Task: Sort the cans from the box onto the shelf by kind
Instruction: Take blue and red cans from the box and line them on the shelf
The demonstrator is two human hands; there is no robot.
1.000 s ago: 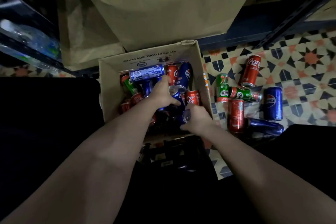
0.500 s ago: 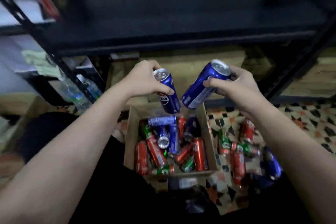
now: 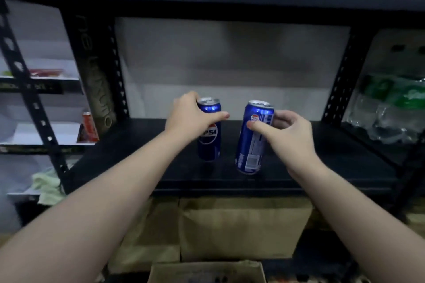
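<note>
Poking up at the bottom edge of the view, the cardboard box (image 3: pixel 207 270) shows only its top flap, its contents cut off. Beyond it a larger brown carton (image 3: pixel 243 225) sits under the black shelf (image 3: pixel 322 167). Both forearms reach over the shelf's front edge. The left hand (image 3: pixel 189 114) wraps the upper part of one blue Pepsi can (image 3: pixel 209 142), thumb across its front and fingers hidden behind; the can is upright, and whether its base touches the board is hard to tell. The right hand (image 3: pixel 287 132) pinches a second Pepsi can (image 3: pixel 253 138) near its top between thumb and curled fingers, tilted slightly, its base near the shelf's front edge. The two cans are near each other but apart. At the shelf's right end lies blurred plastic-wrapped bottles (image 3: pixel 391 108); far left, on another rack, a red can (image 3: pixel 88 126) is half hidden behind a post.
</note>
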